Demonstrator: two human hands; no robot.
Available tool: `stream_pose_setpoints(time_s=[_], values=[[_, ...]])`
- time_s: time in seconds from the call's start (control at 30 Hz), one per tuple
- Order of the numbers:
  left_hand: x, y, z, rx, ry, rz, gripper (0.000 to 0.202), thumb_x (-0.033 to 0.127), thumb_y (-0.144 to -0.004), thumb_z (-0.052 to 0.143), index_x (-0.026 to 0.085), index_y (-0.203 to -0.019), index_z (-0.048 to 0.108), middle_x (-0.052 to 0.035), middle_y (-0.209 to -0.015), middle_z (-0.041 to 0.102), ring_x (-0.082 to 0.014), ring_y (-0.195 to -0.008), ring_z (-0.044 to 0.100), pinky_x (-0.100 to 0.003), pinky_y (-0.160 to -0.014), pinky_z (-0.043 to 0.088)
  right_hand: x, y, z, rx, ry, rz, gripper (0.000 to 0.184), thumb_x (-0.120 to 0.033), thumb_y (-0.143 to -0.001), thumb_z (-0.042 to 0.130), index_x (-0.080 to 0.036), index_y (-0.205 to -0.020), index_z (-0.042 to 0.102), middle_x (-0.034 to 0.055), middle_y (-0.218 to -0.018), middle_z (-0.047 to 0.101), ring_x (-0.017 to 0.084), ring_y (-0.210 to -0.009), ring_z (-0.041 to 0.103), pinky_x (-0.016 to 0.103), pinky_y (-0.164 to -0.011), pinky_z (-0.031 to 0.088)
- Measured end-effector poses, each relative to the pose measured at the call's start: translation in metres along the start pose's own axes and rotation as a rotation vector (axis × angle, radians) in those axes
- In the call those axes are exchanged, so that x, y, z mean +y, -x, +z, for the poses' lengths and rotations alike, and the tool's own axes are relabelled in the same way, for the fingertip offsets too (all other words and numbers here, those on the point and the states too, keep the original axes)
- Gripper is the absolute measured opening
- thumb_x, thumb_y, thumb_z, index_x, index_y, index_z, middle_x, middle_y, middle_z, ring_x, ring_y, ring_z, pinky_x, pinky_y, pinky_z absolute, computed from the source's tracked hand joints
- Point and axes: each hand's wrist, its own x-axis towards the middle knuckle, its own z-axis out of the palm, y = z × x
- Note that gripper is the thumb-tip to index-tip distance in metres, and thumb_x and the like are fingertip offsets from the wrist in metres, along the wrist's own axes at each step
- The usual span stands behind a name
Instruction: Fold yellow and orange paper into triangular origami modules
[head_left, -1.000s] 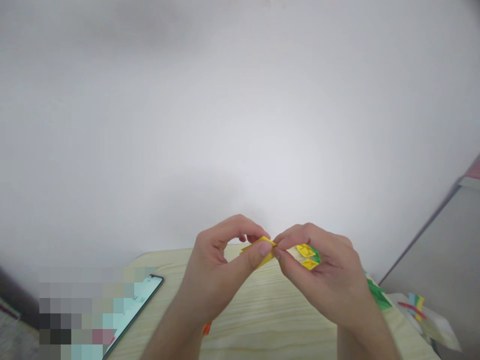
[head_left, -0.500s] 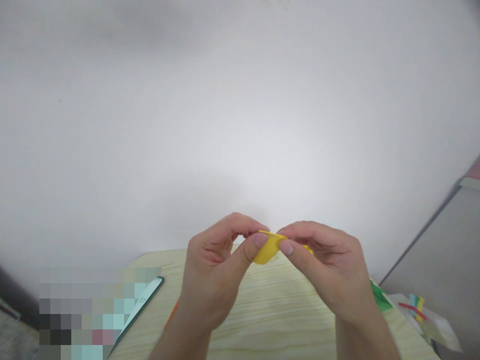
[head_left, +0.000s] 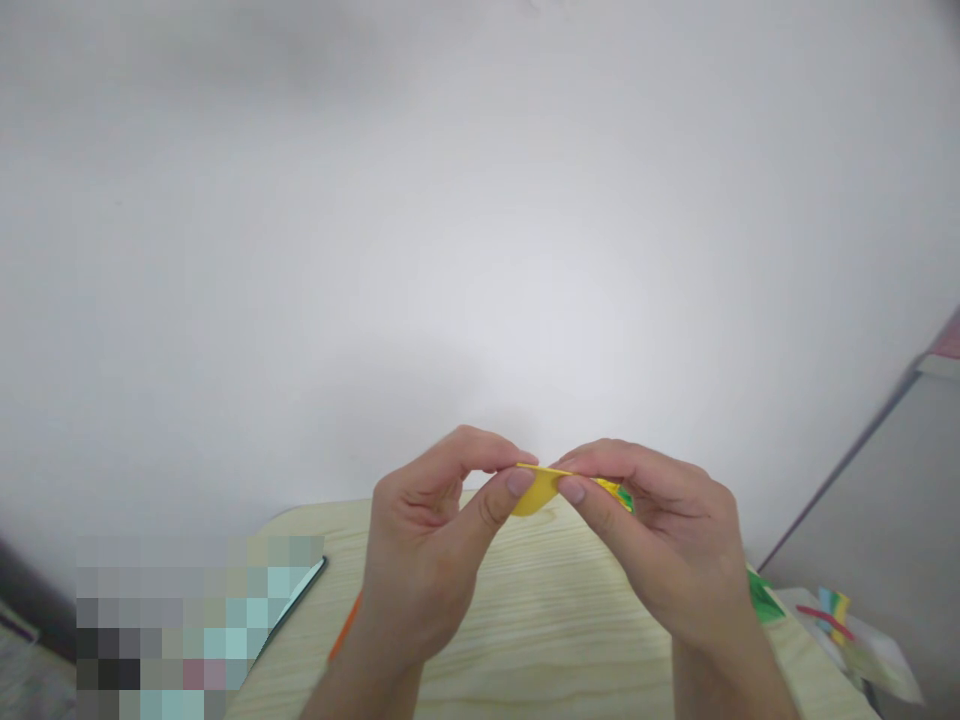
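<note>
Between my two hands, above the table, is a small piece of yellow paper [head_left: 535, 493] with a straight top edge and a rounded lower edge. My left hand [head_left: 439, 545] pinches its left end between thumb and forefinger. The right end is pinched the same way by my right hand [head_left: 667, 550]. Both thumbs lie on the side facing me, so part of the paper is covered. Behind my right fingers a yellow and green item [head_left: 622, 495] shows in part; its kind is hidden.
The wood-grain table [head_left: 555, 640] stands against a white wall [head_left: 480, 220]. A dark-edged device [head_left: 300, 598], partly pixelated, lies at left. An orange edge [head_left: 346, 628] shows beside my left wrist. At right are a green sheet [head_left: 765, 598] and a pale bag [head_left: 881, 660] with coloured strips.
The yellow paper has tipped slightly, so less of its face shows. My right hand has shifted a little to the right, and more of the yellow and green item behind it appears.
</note>
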Motion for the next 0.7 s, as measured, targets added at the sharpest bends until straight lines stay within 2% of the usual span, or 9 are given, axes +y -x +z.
stream_pose_setpoints(time_s=[0.07,0.2,0.33,0.4,0.57,0.7], values=[[-0.001,0.0,0.001,0.011,0.001,0.006,0.003,0.023,-0.084,0.082,0.021,-0.082,0.082,-0.0043,-0.08,0.073,-0.0198,-0.079,0.064,-0.031,-0.073,0.048,0.002,0.001,0.0,0.001,-0.011,0.001,0.008,-0.02,-0.093,0.075,-0.025,-0.098,0.081,0.0042,-0.094,0.081,0.023,-0.086,0.075,0.036,-0.078,0.06],[0.0,0.0,-0.003,-0.065,-0.028,-0.017,0.002,0.023,-0.087,0.08,0.022,-0.085,0.081,-0.0038,-0.084,0.073,-0.0194,-0.083,0.065,-0.031,-0.076,0.048,0.003,0.002,0.001,0.036,-0.045,-0.019,0.008,-0.021,-0.094,0.075,-0.027,-0.098,0.079,0.0028,-0.095,0.08,0.022,-0.086,0.074,0.035,-0.077,0.058],[0.0,0.001,-0.005,-0.082,-0.078,0.001,0.004,0.021,-0.088,0.079,0.022,-0.084,0.079,-0.0028,-0.084,0.071,-0.0185,-0.082,0.063,-0.031,-0.078,0.048,0.003,0.001,0.002,0.025,-0.051,0.031,0.007,-0.022,-0.096,0.074,-0.027,-0.096,0.078,0.0015,-0.094,0.079,0.02,-0.087,0.072,0.033,-0.078,0.056],[0.0,0.001,-0.004,-0.056,-0.077,-0.013,0.006,0.022,-0.088,0.079,0.022,-0.082,0.078,-0.0022,-0.08,0.07,-0.0178,-0.079,0.062,-0.031,-0.076,0.048,0.004,0.001,0.003,0.032,-0.077,0.055,0.006,-0.024,-0.096,0.074,-0.027,-0.099,0.077,0.0008,-0.094,0.079,0.019,-0.087,0.072,0.032,-0.078,0.056],[-0.001,0.001,0.004,0.047,0.052,-0.033,0.007,0.023,-0.083,0.083,0.02,-0.078,0.079,-0.0018,-0.074,0.069,-0.0166,-0.072,0.059,-0.029,-0.068,0.046,0.01,0.002,0.005,-0.054,-0.141,0.1,0.005,-0.028,-0.097,0.073,-0.026,-0.098,0.078,0.0012,-0.095,0.079,0.018,-0.086,0.072,0.031,-0.079,0.056],[-0.003,0.001,0.007,0.046,0.117,-0.054,0.005,0.021,-0.083,0.083,0.02,-0.079,0.079,-0.0019,-0.077,0.071,-0.0157,-0.073,0.06,-0.028,-0.068,0.047,0.013,0.002,0.005,-0.016,-0.141,0.098,0.006,-0.029,-0.097,0.073,-0.026,-0.095,0.077,0.0013,-0.093,0.078,0.018,-0.083,0.07,0.03,-0.076,0.054]])
